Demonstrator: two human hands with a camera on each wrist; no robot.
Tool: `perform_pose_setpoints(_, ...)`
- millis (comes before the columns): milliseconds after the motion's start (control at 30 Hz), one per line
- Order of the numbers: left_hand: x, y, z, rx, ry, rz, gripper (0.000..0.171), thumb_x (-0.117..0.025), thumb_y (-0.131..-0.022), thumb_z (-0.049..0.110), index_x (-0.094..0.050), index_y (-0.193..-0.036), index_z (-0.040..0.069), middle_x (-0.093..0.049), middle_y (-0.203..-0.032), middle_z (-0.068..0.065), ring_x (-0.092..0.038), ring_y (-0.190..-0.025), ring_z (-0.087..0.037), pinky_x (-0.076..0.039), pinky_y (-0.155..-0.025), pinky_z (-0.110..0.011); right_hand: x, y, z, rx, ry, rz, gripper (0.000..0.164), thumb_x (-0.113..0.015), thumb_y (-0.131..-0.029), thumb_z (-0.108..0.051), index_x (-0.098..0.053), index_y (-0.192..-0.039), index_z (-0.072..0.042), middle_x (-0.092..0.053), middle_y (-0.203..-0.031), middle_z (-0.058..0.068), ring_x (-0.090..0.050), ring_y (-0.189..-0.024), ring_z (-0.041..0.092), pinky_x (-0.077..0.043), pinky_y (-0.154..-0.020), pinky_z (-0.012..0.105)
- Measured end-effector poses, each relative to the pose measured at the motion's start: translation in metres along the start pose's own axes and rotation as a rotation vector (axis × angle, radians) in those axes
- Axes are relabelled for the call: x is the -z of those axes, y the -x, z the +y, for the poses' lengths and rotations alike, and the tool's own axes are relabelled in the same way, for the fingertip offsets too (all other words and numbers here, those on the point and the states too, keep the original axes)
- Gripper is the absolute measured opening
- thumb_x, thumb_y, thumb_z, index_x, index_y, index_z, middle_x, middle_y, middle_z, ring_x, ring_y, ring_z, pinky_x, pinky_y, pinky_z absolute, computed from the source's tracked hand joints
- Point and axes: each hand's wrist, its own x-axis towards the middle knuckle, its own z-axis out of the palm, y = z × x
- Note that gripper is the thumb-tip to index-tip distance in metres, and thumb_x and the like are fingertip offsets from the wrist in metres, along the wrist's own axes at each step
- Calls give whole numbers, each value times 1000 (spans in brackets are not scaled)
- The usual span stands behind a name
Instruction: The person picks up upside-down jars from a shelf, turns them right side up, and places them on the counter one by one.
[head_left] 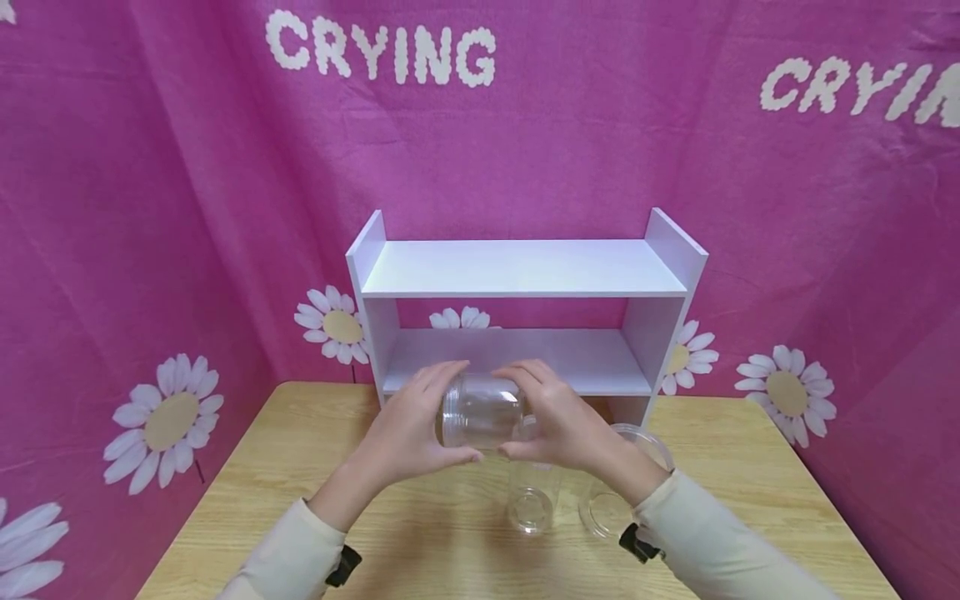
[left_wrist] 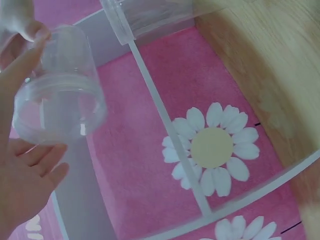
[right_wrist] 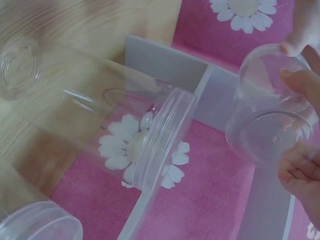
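Observation:
A short clear plastic jar (head_left: 483,411) lies sideways in the air between both hands, in front of the shelf. My left hand (head_left: 408,432) grips its ridged, lidded-looking end, thumb below and fingers above. From the other side, my right hand (head_left: 558,417) holds the base end with curled fingers and thumb. The left wrist view shows the jar's wide ridged end (left_wrist: 60,112) close up between the left thumb and fingers. Beneath the right hand, a tall, narrow clear jar (head_left: 532,507) stands on the table, and a wider clear jar (head_left: 600,510) is partly hidden by the right forearm.
A white two-tier shelf (head_left: 525,268) stands at the back of the wooden table (head_left: 315,492). Behind and beside it hangs a pink cloth (head_left: 570,150) with daisies and white letters. Dark straps (head_left: 345,567) circle both wrists.

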Motion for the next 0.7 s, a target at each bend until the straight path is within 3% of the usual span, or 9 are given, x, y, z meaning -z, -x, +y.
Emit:
perform_pose_setpoints(300, 0, 5, -5, 170, 382, 124, 101, -91, -61, 33, -37, -145, 13, -46, -147, -6, -46, -134, -28, -43, -110, -47, 1, 4, 7, -166, -175, 109, 81, -91, -59, -31, -56, -127, -5, -63, -124, 9, -60, -116, 25, -51, -102, 41)
perform_pose_setpoints(500, 0, 4, -7, 290, 716, 83, 93, -85, -71, 18, -32, -147, 9, -42, -150, -12, -40, -140, -30, -35, -116, -40, -2, 6, 10, -339, -503, 130, 76, -89, -64, -15, -54, -130, -1, -60, -126, 15, -59, -121, 30, -48, -104, 34)
perform_pose_setpoints(700, -1, 3, -9, 357, 1006, 5, 90, -80, -78, 15, -26, -148, -1, -33, -153, -21, -30, -145, -34, -31, -116, -29, -9, 10, 7, -582, -802, 28, 71, -81, -74, -11, -49, -137, -6, -55, -137, 18, -55, -126, 34, -50, -103, 38)
